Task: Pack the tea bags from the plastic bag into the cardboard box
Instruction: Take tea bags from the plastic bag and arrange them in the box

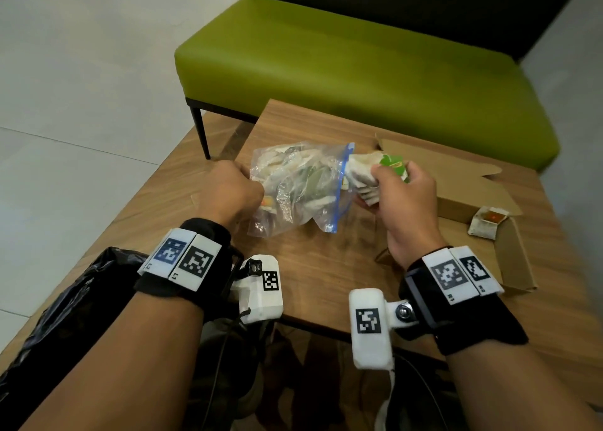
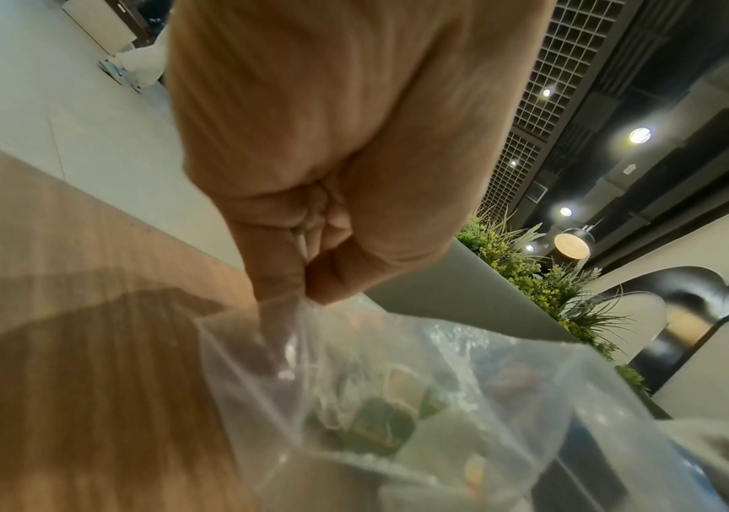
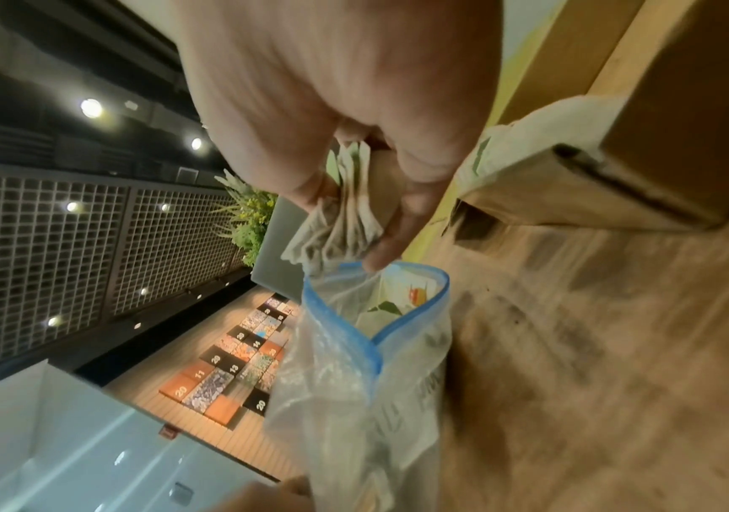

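Observation:
A clear zip plastic bag (image 1: 293, 185) with a blue seal lies on the wooden table, its mouth facing right, with several tea bags inside. My left hand (image 1: 228, 192) pinches the bag's closed bottom end (image 2: 297, 305). My right hand (image 1: 401, 189) grips a bunch of tea bags (image 1: 368, 172) just outside the bag's mouth (image 3: 380, 301); the pale bunch (image 3: 341, 214) fans out between thumb and fingers, and one has a green tag. The flat open cardboard box (image 1: 463, 182) lies right of that hand, with one tea bag (image 1: 487, 225) on it.
A green bench (image 1: 342, 61) stands beyond the table's far edge. A black plastic sheet (image 1: 65, 300) covers the table's near left corner. Bare wood (image 1: 319, 267) shows between my wrists. Box flaps (image 1: 515, 261) stick out towards the near right.

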